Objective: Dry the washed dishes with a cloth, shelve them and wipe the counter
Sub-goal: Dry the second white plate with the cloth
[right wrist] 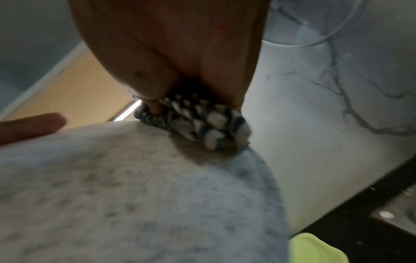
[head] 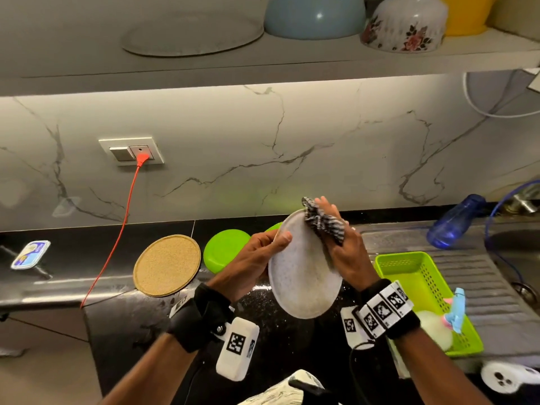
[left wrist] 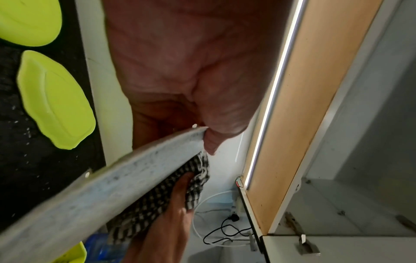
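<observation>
The left hand (head: 257, 252) grips the speckled plate (head: 304, 276) by its upper left rim, thumb on the near face and fingers curled behind, probably so the plate stands tilted on edge in the air above the tabletop (head: 122, 325) with both faces open to wiping. The right hand (head: 344, 252) holds a bunched checked cloth (head: 323, 225) and presses it against the plate's upper right edge; the right wrist view shows the cloth wadded under the fingers and bearing straight on the rim, which suggests the edge is the part being dried at present. Held clear of the wet, spotted black surface below, the plate picks up no fresh water. The plate itself is a pale grey-white round, flecked with small dark speckles, with a shallow raised lip; whether it is fully dry cannot be told. Further out, two lime green plates (head: 225, 251) lie flat on the tabletop behind the hands, seemingly awaiting their turn, beside a round cork mat (head: 166, 264). To the right sits a green plastic basket (head: 409, 267) on the ribbed drainer. Above, the shelf (head: 292, 61) already carries bowls and a plate, the likely destination.
</observation>
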